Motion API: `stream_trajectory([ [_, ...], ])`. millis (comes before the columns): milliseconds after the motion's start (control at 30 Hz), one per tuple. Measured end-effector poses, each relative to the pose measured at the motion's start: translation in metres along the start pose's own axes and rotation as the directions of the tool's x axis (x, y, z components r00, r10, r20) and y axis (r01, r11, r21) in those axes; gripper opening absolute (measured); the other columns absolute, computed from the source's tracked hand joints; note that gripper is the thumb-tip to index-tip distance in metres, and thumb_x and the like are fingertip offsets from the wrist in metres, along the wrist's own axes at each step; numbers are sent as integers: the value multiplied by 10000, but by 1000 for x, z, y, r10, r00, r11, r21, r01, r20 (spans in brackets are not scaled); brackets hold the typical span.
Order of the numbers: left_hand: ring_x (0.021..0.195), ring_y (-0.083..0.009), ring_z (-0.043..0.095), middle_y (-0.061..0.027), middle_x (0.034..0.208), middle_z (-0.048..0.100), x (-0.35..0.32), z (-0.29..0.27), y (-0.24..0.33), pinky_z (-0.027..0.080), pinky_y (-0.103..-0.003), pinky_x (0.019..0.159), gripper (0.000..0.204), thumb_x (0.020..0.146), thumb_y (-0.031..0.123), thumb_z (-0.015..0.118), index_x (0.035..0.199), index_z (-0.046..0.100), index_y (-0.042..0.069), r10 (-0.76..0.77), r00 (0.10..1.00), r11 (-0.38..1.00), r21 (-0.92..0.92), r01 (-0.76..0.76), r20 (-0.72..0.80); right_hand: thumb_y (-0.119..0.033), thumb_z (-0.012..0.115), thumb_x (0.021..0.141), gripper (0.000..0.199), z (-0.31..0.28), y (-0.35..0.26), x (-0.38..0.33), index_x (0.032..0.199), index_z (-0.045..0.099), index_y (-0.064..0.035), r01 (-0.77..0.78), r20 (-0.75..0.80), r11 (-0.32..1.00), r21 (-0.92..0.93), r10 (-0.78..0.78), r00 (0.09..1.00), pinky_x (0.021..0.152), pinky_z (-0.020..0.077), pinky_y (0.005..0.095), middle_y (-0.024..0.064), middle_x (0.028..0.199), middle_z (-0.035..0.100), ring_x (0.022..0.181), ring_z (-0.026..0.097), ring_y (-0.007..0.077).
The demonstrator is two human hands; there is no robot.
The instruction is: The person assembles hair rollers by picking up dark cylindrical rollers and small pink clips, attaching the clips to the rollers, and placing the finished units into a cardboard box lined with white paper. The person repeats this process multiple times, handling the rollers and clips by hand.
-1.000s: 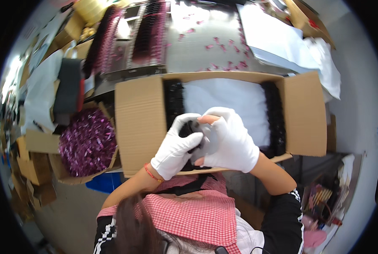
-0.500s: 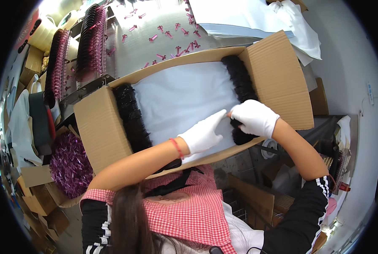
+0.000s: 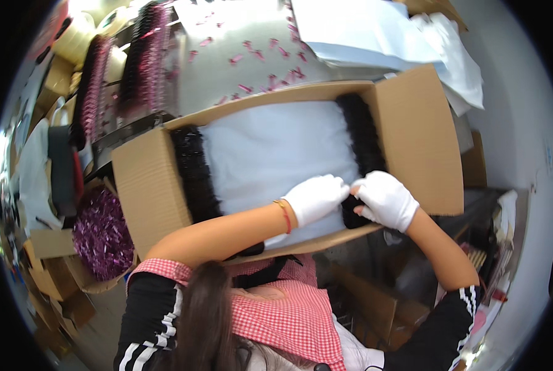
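Note:
An opened cardboard box [image 3: 420,145] lies in front of me with its end flaps spread. Inside it, a smooth white sheet [image 3: 270,148] covers the middle, between a black bristly row [image 3: 193,173] at the left end and another black row [image 3: 358,130] at the right. My left hand [image 3: 317,199], in a white glove, has its fingers drawn together over the sheet's near right part. Facing it, my right hand [image 3: 388,201], gloved with some fingertips bare, is closed beside the right black row. The fingertips nearly meet; whatever they pinch is too small to make out.
Behind the box, small pink plastic pieces [image 3: 273,80] lie scattered on a metal table [image 3: 218,71]. Rows of black and pink parts [image 3: 143,68] stand at the back left. White sheets [image 3: 366,34] are stacked at the back right. Lower left, a carton holds shiny purple pieces [image 3: 103,235].
My left hand has moved right, toward my right hand, and its spread thumb and fingers have drawn together. The whole view has shifted slightly, with the box now lower in it.

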State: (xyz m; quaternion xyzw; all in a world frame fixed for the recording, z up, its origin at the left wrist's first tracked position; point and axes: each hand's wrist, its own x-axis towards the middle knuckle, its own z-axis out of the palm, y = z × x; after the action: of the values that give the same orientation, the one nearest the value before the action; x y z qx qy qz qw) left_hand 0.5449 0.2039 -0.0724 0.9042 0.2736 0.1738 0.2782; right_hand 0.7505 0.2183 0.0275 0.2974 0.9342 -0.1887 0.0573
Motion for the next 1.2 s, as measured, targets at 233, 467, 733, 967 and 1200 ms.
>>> stream_trajectory([
  [233, 970, -357, 619, -182, 996, 625, -51, -92, 12, 509, -437, 840, 402, 813, 212, 710, 1141, 583, 18, -119, 990, 988, -106, 111, -75, -166, 792, 691, 292, -51, -27, 46, 947, 690, -68, 20, -142, 995, -96, -33, 989, 764, 508, 408, 84, 868, 688, 797, 628, 298],
  [467, 1201, -268, 552, -148, 1310, 554, -229, -206, -48, 430, -366, 1044, 434, 927, 104, 617, 1333, 506, -5, -365, 508, 872, -96, 480, -780, -159, 734, 765, 268, -50, -118, 194, 1007, 645, -85, 374, -398, 920, 117, -301, 867, 830, 502, 420, 88, 972, 676, 906, 633, 318],
  [733, 1199, -147, 497, -75, 1304, 513, -348, -254, -133, 387, -304, 1079, 359, 1053, 208, 482, 1340, 453, -5, -669, -128, 731, -679, 68, -732, -227, 730, 804, 265, -8, -224, 419, 951, 653, -21, 217, -632, 974, 57, -133, 763, 894, 479, 416, 158, 988, 673, 954, 629, 337],
  [967, 1141, -199, 544, -58, 1271, 555, -325, -264, -195, 455, -368, 991, 396, 1041, 333, 478, 1317, 528, 54, -867, -7, 433, -748, -503, -497, -284, 690, 828, 255, -6, -181, 440, 726, 633, -57, 261, -447, 935, -239, -344, 826, 800, 477, 418, 128, 721, 648, 785, 627, 333],
  [1200, 1106, -152, 587, -51, 1272, 574, -256, -245, -170, 503, -324, 939, 486, 1044, 380, 473, 1398, 470, 46, -892, 109, 315, -776, -547, -438, -445, 782, 703, 461, -47, -148, 398, 839, 698, -13, 54, -274, 998, -27, -60, 960, 777, 512, 433, 158, 761, 667, 832, 641, 349],
])
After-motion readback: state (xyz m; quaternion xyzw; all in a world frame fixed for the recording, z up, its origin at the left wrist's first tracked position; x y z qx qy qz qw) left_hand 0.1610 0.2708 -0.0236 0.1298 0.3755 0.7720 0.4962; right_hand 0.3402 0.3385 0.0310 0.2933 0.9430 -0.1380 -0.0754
